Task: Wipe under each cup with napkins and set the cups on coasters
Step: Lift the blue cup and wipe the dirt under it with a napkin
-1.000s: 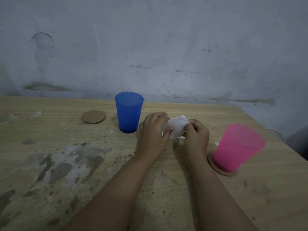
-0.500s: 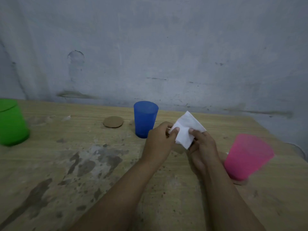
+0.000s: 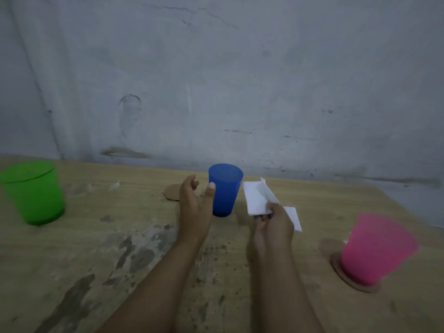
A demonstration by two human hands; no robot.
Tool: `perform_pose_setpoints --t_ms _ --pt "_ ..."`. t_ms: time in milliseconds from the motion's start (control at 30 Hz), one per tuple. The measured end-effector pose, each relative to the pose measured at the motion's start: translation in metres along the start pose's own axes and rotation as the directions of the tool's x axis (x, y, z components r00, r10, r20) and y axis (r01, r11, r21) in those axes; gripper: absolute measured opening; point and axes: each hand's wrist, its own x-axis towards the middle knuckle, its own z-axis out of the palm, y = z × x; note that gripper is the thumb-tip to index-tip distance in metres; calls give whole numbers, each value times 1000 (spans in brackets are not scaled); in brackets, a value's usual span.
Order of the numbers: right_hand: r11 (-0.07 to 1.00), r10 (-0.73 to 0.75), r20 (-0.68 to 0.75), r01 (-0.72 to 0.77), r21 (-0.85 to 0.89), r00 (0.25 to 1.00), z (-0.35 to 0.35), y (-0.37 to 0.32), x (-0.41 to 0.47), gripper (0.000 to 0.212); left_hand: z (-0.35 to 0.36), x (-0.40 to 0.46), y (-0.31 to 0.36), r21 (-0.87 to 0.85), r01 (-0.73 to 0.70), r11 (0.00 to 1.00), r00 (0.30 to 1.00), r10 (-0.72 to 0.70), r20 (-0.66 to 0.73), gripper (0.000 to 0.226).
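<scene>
Left hand (image 3: 193,207) released napkin (image 3: 258,200), grip open.

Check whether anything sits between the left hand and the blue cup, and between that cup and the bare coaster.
Nothing visible blocks either. The left hand is open right beside the blue cup, its thumb near the cup's side. The bare coaster lies just left of the cup, partly hidden behind that hand. The right hand holds the napkin off to the cup's right.

I note a worn, light wooden tabletop (image 3: 84,272) with dark grey stains, heaviest left of the hands. Beyond the hands stands a scuffed, cracked grey plaster wall (image 3: 240,80). Lighting is dim.
</scene>
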Motion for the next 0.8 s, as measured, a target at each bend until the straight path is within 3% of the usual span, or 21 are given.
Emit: perform_pose_setpoints --t_ms 133,267,533,800 --pt "999 -39 1 39 -34 999 1 10 8 11 0 4 -2 34 23 999 984 -28 174 96" --pt "986 -94 53 101 -131 994 2 12 15 14 2 5 -5 123 2 992 960 -36 278 107" --pt "945 -112 65 126 -300 992 2 17 12 16 2 13 -17 125 -15 992 971 -15 239 77" --pt "929 -47 72 70 -364 996 6 22 11 17 3 11 0 42 -63 997 981 54 186 67"
